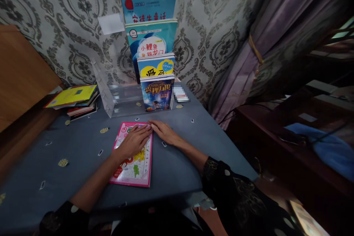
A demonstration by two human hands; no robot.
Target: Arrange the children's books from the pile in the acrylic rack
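Note:
A pink-bordered children's book (142, 175) with colourful drawings on its cover lies flat on the table in front of me. My left hand (135, 139) rests palm down across its upper part, fingers stretched out over the cover. At the book's top right corner is my right hand (163, 131), its fingers together and the fingertips closed on that corner; the underside of this grip is hidden. Just beyond the book stands a clear acrylic rack (124, 108). Several books stand in tiers on its right side, with a dark blue book (157, 96) in front.
A pile of books (77, 97) with a yellow one on top lies at the back left, beside a wooden panel (22, 73). The patterned blue-grey cloth (83, 169) covers the table. A purple curtain (238, 66) hangs to the right, near a dark red piece of furniture (257, 132).

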